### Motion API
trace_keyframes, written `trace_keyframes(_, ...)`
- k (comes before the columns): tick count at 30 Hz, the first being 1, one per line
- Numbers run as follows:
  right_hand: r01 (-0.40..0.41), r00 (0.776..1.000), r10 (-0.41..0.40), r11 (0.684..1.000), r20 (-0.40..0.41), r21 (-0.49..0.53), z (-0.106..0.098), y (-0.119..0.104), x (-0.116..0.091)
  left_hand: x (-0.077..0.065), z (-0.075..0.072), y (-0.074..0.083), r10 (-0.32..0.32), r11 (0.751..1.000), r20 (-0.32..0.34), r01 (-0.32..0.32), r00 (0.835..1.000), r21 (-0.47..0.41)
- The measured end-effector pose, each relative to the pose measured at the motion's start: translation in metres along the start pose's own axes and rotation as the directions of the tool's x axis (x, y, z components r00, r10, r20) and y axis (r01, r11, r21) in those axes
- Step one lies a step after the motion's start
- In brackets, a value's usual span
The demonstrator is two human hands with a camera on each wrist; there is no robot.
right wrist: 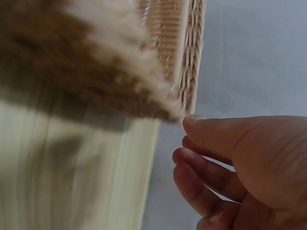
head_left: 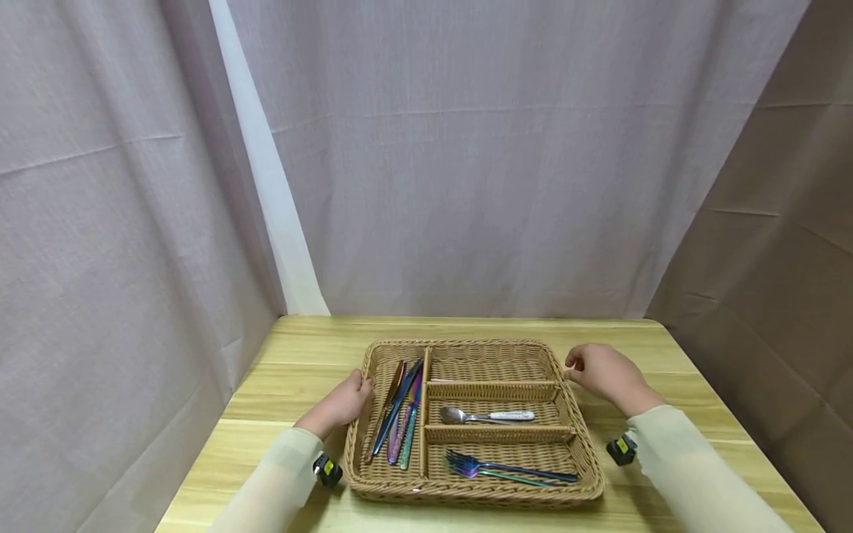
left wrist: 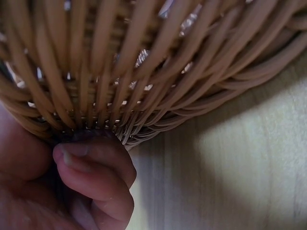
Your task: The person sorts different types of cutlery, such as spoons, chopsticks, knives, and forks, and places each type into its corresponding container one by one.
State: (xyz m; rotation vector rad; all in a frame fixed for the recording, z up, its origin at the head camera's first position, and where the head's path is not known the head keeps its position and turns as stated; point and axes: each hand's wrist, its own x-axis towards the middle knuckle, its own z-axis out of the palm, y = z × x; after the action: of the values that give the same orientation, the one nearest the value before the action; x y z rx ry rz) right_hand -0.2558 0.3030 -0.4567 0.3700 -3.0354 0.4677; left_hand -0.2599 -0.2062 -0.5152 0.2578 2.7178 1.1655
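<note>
A wicker cutlery basket (head_left: 493,494) with four sides and inner dividers sits on the wooden table. My left hand (head_left: 346,398) grips its left side; in the left wrist view the curled fingers (left wrist: 98,167) press against the weave, thumb up by the rim. By the right rim, my right hand (head_left: 608,376) has loosely bent fingers, its thumb tip at the rim's edge in the right wrist view. Several knives (head_left: 397,411) lie in the left compartment. A spoon (head_left: 489,417) with a white handle lies in the middle one, and iridescent forks (head_left: 506,471) in the front one.
The pale wooden table (head_left: 300,348) extends around the basket on all sides. Grey curtains (head_left: 466,185) hang behind it and to the left, with a browner cloth (head_left: 786,244) at the right. A small black camera is strapped at each wrist.
</note>
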Motion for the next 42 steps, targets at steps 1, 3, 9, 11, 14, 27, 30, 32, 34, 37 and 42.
trace_keyframes(1, -0.009, 1.0, 0.009, 1.0, 0.005, -0.004, -0.001, 0.004, -0.003, 0.0, 0.0, 0.0, 0.0, 1.0, 0.001, 0.0, 1.0, 0.003)
trace_keyframes(3, -0.027, 0.999, 0.027, 1.0, 0.017, -0.009, -0.003, 0.012, -0.008, 0.0, 0.0, -0.001, -0.002, 1.0, 0.001, 0.002, 1.0, 0.004)
trace_keyframes(9, -0.064, 0.997, 0.065, 0.997, 0.036, -0.036, -0.007, 0.041, -0.023, 0.0, 0.001, -0.002, -0.004, 1.0, 0.002, 0.004, 1.0, -0.018)
trace_keyframes(11, -0.074, 0.996, 0.075, 0.997, 0.037, -0.039, -0.007, 0.05, -0.029, 0.0, 0.001, -0.002, -0.004, 1.0, 0.001, 0.004, 1.0, -0.019)
trace_keyframes(14, -0.103, 0.994, 0.105, 0.994, 0.038, -0.04, -0.006, 0.062, -0.038, 0.0, 0.001, -0.003, -0.003, 1.0, -0.002, 0.003, 1.0, -0.005)
trace_keyframes(27, -0.244, 0.959, 0.251, 0.968, 0.135, -0.065, -0.003, 0.099, -0.071, -0.002, -0.001, -0.001, -0.005, 1.0, -0.003, 0.005, 1.0, 0.019)
trace_keyframes(30, -0.243, 0.958, 0.252, 0.967, 0.138, -0.075, 0.0, 0.103, -0.074, -0.002, -0.001, -0.001, -0.003, 1.0, -0.004, 0.003, 1.0, 0.023)
trace_keyframes(32, -0.246, 0.957, 0.255, 0.966, 0.14, -0.076, 0.0, 0.104, -0.076, -0.001, -0.001, -0.001, -0.001, 1.0, -0.002, 0.002, 1.0, 0.021)
trace_keyframes(34, -0.257, 0.953, 0.266, 0.963, 0.147, -0.077, 0.001, 0.104, -0.077, -0.001, -0.001, -0.001, -0.001, 1.0, 0.0, 0.001, 1.0, 0.017)
trace_keyframes(37, -0.271, 0.946, 0.281, 0.959, 0.162, -0.08, 0.001, 0.104, -0.078, -0.001, -0.001, 0.001, -0.003, 1.0, 0.004, 0.003, 1.0, 0.009)
trace_keyframes(42, -0.277, 0.945, 0.287, 0.957, 0.16, -0.082, 0.003, 0.107, -0.079, 0.0, -0.001, 0.002, 0.002, 1.0, 0.004, -0.002, 1.0, 0.008)
